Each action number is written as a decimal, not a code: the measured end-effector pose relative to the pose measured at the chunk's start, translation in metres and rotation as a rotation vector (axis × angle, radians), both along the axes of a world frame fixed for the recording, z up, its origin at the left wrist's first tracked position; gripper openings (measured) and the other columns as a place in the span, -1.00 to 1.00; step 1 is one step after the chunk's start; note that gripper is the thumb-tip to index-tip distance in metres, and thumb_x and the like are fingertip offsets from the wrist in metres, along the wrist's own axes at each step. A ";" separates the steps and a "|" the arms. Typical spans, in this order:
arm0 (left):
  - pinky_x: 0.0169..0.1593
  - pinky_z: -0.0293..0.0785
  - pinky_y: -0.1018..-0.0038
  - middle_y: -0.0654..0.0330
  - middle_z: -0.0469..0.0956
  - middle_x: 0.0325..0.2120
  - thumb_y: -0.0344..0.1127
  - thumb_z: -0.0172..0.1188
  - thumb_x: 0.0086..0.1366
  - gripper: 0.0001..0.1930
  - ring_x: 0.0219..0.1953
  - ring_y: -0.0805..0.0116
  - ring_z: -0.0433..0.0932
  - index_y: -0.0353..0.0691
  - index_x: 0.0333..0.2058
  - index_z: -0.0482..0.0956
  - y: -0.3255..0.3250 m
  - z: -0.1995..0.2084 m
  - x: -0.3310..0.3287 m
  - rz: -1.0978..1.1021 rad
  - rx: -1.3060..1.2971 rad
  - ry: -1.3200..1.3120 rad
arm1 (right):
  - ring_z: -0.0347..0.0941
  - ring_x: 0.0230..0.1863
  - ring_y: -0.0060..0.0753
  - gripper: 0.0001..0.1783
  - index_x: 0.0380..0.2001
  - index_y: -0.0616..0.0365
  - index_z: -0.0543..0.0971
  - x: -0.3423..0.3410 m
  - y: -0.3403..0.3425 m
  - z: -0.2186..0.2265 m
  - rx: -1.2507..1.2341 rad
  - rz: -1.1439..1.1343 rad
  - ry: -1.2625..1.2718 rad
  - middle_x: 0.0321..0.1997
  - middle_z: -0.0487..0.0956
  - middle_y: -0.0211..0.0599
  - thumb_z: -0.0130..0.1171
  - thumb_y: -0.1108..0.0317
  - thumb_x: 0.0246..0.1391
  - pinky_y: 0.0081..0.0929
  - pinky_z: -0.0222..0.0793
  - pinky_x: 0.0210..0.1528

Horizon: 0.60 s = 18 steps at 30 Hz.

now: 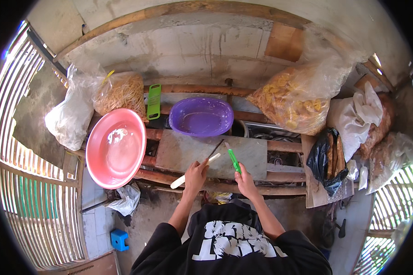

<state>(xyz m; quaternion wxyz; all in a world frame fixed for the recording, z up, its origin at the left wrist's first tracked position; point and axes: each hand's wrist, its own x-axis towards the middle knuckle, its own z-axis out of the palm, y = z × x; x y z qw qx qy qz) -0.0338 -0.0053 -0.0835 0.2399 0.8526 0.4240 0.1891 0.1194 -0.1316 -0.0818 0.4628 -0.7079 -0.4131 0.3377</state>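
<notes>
My left hand (196, 178) is closed around a long, pale, stick-like piece (178, 182), whose ends stick out on both sides of the fingers; its exact kind I cannot make out. In my right hand (246, 182) is a green-handled cutter (233, 159), its small metal tip pointing away from me. The two hands are apart, over the near edge of a grey board (181, 149). A thin dark line runs on the board beyond my left fingers. Just past the board sits a purple oval basin (202, 120) with small pale specks inside.
A large pink basin (96, 153) stands at the left. Behind it lean a bag of pale strips (124, 91) and a white sack (71, 114). A green slotted slicer (154, 101) lies near the purple basin. At right are a bag of yellow chips (293, 98) and a black plastic bag (320, 156).
</notes>
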 end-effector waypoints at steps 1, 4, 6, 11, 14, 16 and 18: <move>-0.40 0.33 0.35 0.15 0.38 -0.59 -0.31 0.07 0.07 -0.72 -0.46 0.20 0.41 -0.03 -0.18 0.49 0.002 -0.003 -0.001 -0.021 0.025 0.011 | 0.33 -0.55 -0.17 -0.63 -0.03 0.25 0.16 -0.002 -0.001 0.004 -0.050 0.004 -0.025 -0.57 0.36 -0.12 -0.19 0.39 0.08 -0.32 0.23 -0.47; -0.39 0.33 0.36 0.17 0.36 -0.60 -0.31 0.06 0.06 -0.72 -0.45 0.22 0.39 -0.01 -0.19 0.49 0.007 -0.010 -0.004 -0.085 0.089 0.026 | 0.36 -0.40 0.05 -0.62 -0.02 0.25 0.16 -0.009 -0.007 0.006 -0.121 -0.004 -0.130 -0.45 0.42 0.04 -0.18 0.37 0.08 -0.22 0.24 -0.35; -0.37 0.32 0.35 0.17 0.36 -0.60 -0.31 0.06 0.06 -0.73 -0.45 0.22 0.38 -0.01 -0.20 0.49 0.011 -0.013 -0.002 -0.127 0.111 0.020 | 0.34 -0.30 0.14 -0.61 -0.02 0.25 0.16 -0.012 -0.013 0.000 -0.068 -0.021 -0.237 -0.35 0.42 0.13 -0.17 0.36 0.08 -0.17 0.22 -0.26; -0.36 0.32 0.34 0.16 0.37 -0.58 -0.32 0.05 0.06 -0.73 -0.44 0.22 0.39 -0.03 -0.21 0.49 0.009 -0.016 0.011 -0.104 0.133 0.010 | 0.32 -0.17 0.13 -0.60 -0.02 0.25 0.18 -0.021 -0.018 0.010 -0.144 -0.083 -0.197 -0.23 0.40 0.18 -0.17 0.32 0.08 -0.22 0.22 -0.17; -0.36 0.33 0.33 0.15 0.37 -0.58 -0.33 0.05 0.05 -0.73 -0.43 0.20 0.38 -0.05 -0.21 0.49 0.008 -0.017 0.011 -0.062 0.126 0.027 | 0.33 -0.18 0.12 -0.61 -0.04 0.24 0.21 -0.028 -0.019 0.014 -0.135 -0.104 -0.238 -0.25 0.41 0.14 -0.16 0.31 0.07 -0.23 0.23 -0.18; -0.37 0.34 0.32 0.14 0.36 -0.57 -0.34 0.05 0.04 -0.73 -0.42 0.19 0.37 -0.07 -0.22 0.49 0.005 -0.016 0.006 -0.039 0.116 0.033 | 0.34 -0.22 0.13 -0.63 -0.07 0.22 0.23 -0.029 -0.017 0.018 -0.171 -0.105 -0.247 -0.27 0.42 0.12 -0.14 0.31 0.05 -0.19 0.24 -0.22; -0.37 0.35 0.32 0.13 0.36 -0.55 -0.35 0.05 0.04 -0.73 -0.41 0.18 0.37 -0.09 -0.22 0.49 0.003 -0.013 0.001 -0.019 0.097 0.032 | 0.35 -0.27 0.12 -0.66 -0.11 0.21 0.25 -0.030 -0.015 0.025 -0.268 -0.086 -0.223 -0.30 0.42 0.10 -0.13 0.31 0.03 -0.14 0.25 -0.27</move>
